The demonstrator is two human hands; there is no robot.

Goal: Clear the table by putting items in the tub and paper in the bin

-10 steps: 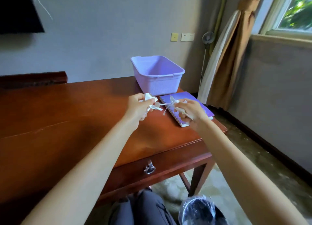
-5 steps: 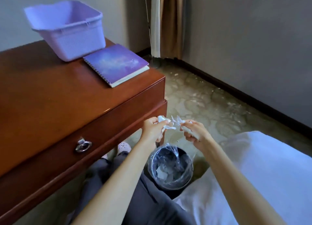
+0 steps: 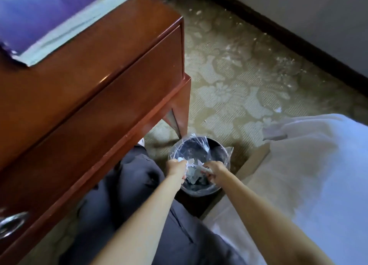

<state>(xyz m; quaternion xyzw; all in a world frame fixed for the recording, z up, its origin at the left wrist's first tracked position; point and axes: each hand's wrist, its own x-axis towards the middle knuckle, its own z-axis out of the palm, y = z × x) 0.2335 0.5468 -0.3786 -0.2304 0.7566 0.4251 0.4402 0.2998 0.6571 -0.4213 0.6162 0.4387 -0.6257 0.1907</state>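
Both my hands reach down over the black bin (image 3: pixel 217 147), which is lined with a clear plastic bag and stands on the floor beside the table leg. My left hand (image 3: pixel 176 168) grips white crumpled paper (image 3: pixel 184 161) at the bin's near left rim. My right hand (image 3: pixel 216 171) has its fingers curled around more white paper scraps at the near right rim. Further paper pieces (image 3: pixel 194 175) lie inside the bin between my hands. A purple notebook (image 3: pixel 49 17) lies on the wooden table (image 3: pixel 89 69) at the top left. The tub is out of view.
The table's drawer front carries a metal ring pull (image 3: pixel 12 224) at the lower left. A white bed cover (image 3: pixel 310 175) fills the right side. My legs in dark trousers (image 3: pixel 127 195) are under the table. Patterned carpet (image 3: pixel 229 75) stretches to the dark skirting board.
My hands have dropped from table height down to the bin's rim with the paper. The view tilted down, so the tub left the frame.
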